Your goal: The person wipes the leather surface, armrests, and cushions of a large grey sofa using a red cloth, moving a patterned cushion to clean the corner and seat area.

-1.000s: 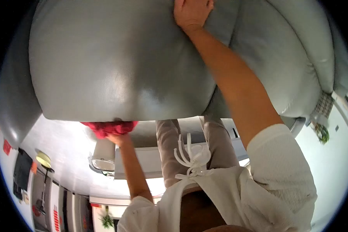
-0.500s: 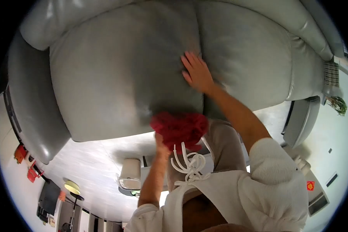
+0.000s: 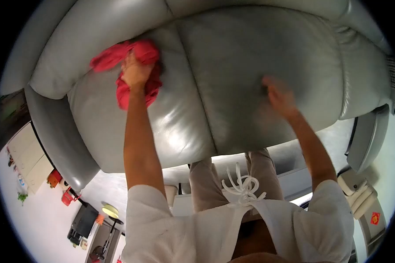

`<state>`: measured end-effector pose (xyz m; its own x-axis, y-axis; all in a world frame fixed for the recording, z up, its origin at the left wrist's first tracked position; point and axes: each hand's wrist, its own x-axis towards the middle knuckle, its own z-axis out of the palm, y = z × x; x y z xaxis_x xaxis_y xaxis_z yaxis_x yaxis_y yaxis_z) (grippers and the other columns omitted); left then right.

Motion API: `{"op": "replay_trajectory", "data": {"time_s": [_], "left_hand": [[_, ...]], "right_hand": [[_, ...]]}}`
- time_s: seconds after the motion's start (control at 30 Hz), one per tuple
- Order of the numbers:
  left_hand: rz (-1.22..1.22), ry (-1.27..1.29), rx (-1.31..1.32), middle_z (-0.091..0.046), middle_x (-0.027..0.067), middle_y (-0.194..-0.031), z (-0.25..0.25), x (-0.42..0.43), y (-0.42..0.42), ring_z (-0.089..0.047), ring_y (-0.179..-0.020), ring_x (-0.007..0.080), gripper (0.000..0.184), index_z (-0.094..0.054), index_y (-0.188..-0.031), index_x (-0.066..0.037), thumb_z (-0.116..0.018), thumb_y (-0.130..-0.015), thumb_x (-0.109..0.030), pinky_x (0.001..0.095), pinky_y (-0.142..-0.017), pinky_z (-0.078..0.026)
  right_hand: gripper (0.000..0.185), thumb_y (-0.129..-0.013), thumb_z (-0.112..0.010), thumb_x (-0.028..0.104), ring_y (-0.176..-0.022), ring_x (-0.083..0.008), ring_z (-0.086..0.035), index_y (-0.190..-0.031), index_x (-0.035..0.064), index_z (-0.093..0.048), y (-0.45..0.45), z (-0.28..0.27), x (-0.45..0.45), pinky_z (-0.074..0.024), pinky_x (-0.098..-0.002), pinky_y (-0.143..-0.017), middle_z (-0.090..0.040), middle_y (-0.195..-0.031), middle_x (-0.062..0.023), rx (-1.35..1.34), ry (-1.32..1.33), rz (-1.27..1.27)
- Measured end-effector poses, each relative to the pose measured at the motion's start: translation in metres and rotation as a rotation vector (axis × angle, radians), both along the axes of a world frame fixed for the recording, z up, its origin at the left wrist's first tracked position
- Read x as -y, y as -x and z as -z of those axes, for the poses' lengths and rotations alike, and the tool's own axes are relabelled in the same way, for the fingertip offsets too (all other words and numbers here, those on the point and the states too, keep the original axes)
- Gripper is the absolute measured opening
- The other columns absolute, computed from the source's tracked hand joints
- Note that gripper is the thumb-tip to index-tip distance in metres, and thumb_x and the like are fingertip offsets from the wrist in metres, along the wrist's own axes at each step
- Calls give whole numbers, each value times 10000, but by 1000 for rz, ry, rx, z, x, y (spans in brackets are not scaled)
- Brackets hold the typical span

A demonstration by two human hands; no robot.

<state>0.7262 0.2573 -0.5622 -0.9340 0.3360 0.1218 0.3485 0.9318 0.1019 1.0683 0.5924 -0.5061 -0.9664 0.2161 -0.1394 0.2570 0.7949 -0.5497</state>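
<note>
A crumpled red cloth (image 3: 147, 51) lies bunched on the left seat cushion of the grey sofa (image 3: 118, 144), close to the backrest. My left hand (image 3: 136, 72) presses down on it with the fingers closed around its folds; parts of the cloth spread out on both sides of the hand. Over the right seat cushion (image 3: 250, 48) is my right hand (image 3: 280, 97), smeared by motion. Nothing is visible in it, and its fingers are too blurred to read. Whether it touches the leather I cannot tell.
The sofa's left armrest (image 3: 61, 136) bounds the seat, and the backrest (image 3: 105, 26) curves behind it. My legs (image 3: 206, 184) stand at the sofa's front edge. A grey seat-like piece (image 3: 371, 138) stands at the right. Beyond the left armrest is a yellow round object (image 3: 110, 211) on a stand.
My left hand has carried the red cloth from the front edge of the sofa to the back of the left cushion. My right hand has moved off the cushion seam to the right.
</note>
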Motion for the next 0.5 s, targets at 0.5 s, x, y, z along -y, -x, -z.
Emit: {"op": "replay_trajectory", "data": {"time_s": [0.5], "left_hand": [[155, 478, 482, -598, 104, -1187, -11, -188, 30, -426, -1228, 356, 512, -439, -1252, -97, -532, -764, -223, 465, -940, -435]], "right_hand": [[453, -867, -437, 235, -1290, -206, -370, -1310, 140, -460, 76, 62, -118, -193, -436, -1069, -422, -1379, -34, -160, -510, 178]]}}
